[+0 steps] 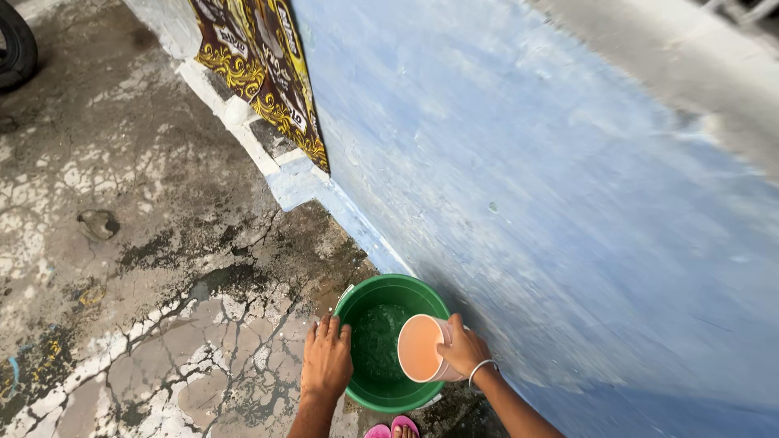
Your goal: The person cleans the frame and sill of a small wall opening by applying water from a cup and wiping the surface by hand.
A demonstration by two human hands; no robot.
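Observation:
A green bucket (363,295) with water in it stands on the cracked concrete floor against a blue wall. My left hand (326,357) rests flat on the bucket's left rim, fingers spread. My right hand (463,349), with a thin bracelet on the wrist, grips a pale pink plastic cup (420,348) that lies tipped on its side over the bucket's right part, its mouth facing the camera.
The blue painted wall (552,203) fills the right side. A brown and gold patterned panel (264,57) leans on it at the top. A dark tyre (15,45) shows at top left. A pink sandal (393,429) is below the bucket. A small stone (97,223) lies on the floor.

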